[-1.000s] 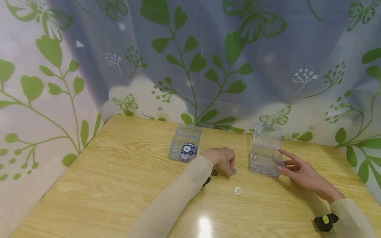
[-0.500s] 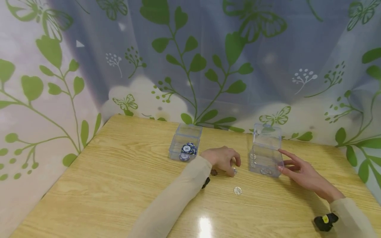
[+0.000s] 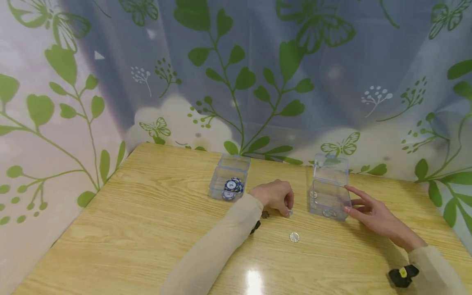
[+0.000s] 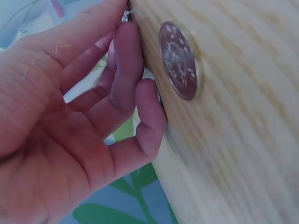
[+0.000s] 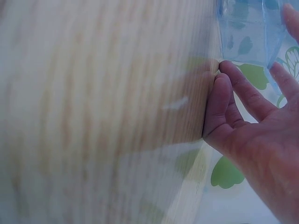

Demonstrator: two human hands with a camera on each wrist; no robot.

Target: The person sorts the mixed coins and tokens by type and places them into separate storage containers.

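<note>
My left hand (image 3: 272, 196) pinches a small silver coin (image 3: 290, 212) at the tabletop, between thumb and fingertips. In the left wrist view the other fingers curl close to the wood, and a reddish-brown coin (image 4: 179, 60) lies beside them. That brown coin (image 3: 265, 214) sits near the left wrist in the head view. A second silver coin (image 3: 294, 237) lies nearer the front. My right hand (image 3: 376, 217) touches the right side of a clear plastic box (image 3: 320, 211), its fingers spread. Several silver coins (image 3: 327, 212) are inside this box, whose lid is tipped back.
Another clear box (image 3: 217, 180), lid also raised, stands left of the left hand with blue-and-white poker chips (image 3: 233, 185) in it. A curtain (image 3: 258, 82) with printed leaves and butterflies hangs behind the wooden table (image 3: 147, 221).
My left fingers spread apart above the silver coin half a second ago, and have now come together on it. The right hand and both boxes stay in place.
</note>
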